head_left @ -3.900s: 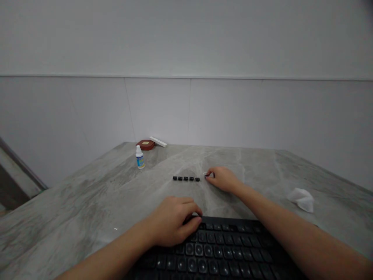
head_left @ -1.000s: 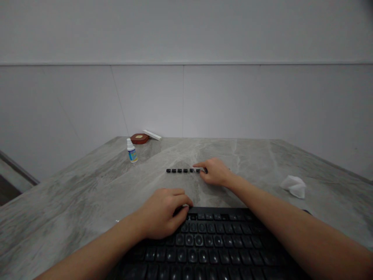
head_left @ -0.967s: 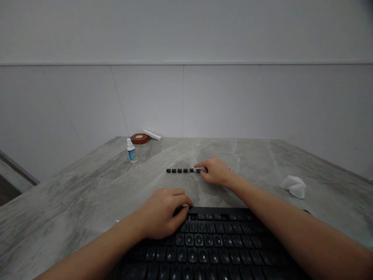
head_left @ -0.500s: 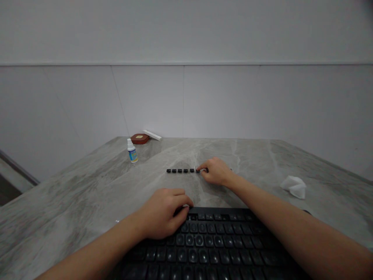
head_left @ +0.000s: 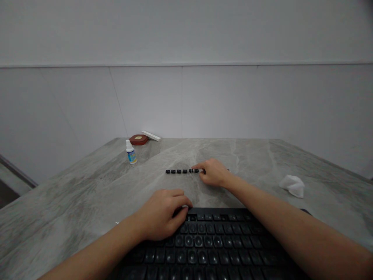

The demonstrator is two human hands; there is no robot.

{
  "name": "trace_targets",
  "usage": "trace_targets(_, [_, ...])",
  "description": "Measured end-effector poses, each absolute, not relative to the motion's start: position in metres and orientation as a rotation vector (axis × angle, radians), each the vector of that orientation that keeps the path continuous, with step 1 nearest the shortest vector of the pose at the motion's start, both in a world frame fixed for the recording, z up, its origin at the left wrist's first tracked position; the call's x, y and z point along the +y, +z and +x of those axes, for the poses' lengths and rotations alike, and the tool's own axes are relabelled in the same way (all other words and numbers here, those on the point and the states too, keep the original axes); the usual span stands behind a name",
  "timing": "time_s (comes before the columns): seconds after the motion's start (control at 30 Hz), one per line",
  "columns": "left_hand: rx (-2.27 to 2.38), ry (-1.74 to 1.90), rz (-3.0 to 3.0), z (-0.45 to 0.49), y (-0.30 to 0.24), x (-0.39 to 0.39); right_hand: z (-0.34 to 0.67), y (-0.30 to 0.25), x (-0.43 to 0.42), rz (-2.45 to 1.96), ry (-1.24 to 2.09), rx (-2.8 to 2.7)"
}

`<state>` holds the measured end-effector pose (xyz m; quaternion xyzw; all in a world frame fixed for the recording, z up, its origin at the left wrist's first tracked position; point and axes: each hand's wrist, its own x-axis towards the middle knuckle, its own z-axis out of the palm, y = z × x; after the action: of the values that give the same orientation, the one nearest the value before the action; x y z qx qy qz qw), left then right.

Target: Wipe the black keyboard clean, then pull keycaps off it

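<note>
My left hand grips the far left edge of a black keyboard, its thumb and fingers closed on the corner. Beyond the keyboard, several black keycaps lie in a sideways row on the table. My right hand is closed in a pinch at the right part of that row. Between its fingers is a thin, pale wire tool, seemingly a keycap puller, its tip at one of the keycaps. The fingers cover most of the tool and part of the row. Gaps show in the keyboard's top row.
A small white spray bottle stands at the left. Behind it lie a brown-red box and a white flat piece. A crumpled white tissue is at the right on the grey marbled table. A wall stands behind.
My right hand has shifted slightly left along the row, and the wire tip now lies at a keycap further left. My left hand keeps its place on the keyboard.
</note>
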<state>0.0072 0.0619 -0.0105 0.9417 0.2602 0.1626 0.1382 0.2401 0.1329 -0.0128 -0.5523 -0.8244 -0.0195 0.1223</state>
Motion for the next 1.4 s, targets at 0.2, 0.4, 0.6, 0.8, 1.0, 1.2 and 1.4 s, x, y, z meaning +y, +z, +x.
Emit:
trace_targets(0.2, [0.744, 0.476, 2.718, 0.0081, -0.0083, 0.0625, 0.2385, -0.0134, 0.1320, -1.615, -0.060, -2.415])
trace_targets(0.4, [0.756, 0.471, 2.722, 0.0069, -0.0102, 0.0613, 0.2380, -0.0145, 0.1325, -1.608, -0.061, -2.420])
trace_targets(0.6, [0.745, 0.477, 2.720, 0.0075, -0.0106, 0.0618, 0.2373, -0.0138, 0.1317, -1.607, -0.058, -2.433])
trace_targets(0.8, [0.750, 0.479, 2.720, 0.0069, -0.0109, 0.0619, 0.2371, -0.0132, 0.1313, -1.614, -0.063, -2.430])
trace_targets(1.0, [0.760, 0.472, 2.710, 0.0079, -0.0106, 0.0626, 0.2376, -0.0121, 0.1318, -1.623, -0.074, -2.416])
trace_targets(1.2, [0.751, 0.477, 2.721, 0.0074, -0.0103, 0.0612, 0.2398, -0.0126, 0.1354, -1.706, -0.106, -2.358])
trace_targets(1.4, [0.755, 0.474, 2.729, 0.0078, -0.0109, 0.0623, 0.2404, -0.0144, 0.1364, -1.713, -0.110, -2.346])
